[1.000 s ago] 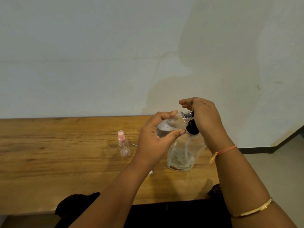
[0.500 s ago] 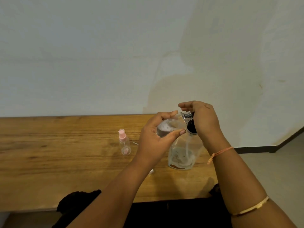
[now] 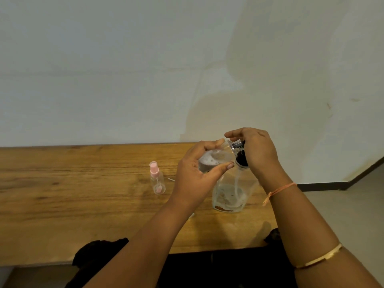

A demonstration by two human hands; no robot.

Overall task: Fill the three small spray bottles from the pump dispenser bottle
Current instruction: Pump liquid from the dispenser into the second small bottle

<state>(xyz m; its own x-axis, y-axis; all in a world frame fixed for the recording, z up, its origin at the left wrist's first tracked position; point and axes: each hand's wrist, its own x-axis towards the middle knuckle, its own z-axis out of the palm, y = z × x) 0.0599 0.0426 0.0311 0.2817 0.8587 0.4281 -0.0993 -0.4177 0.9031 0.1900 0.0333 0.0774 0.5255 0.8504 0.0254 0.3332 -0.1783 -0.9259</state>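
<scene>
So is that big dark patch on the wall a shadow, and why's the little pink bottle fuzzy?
Head view: the wall patch has soft edges, likely a shadow, perhaps partly a stain; same view, the pink-capped spray bottle looks slightly soft all over, probably mild blur; no strong glare.

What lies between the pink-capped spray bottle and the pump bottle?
The left hand, holding a small clear bottle, sits between them in the head view.

no legible text, labels or numbers
</scene>
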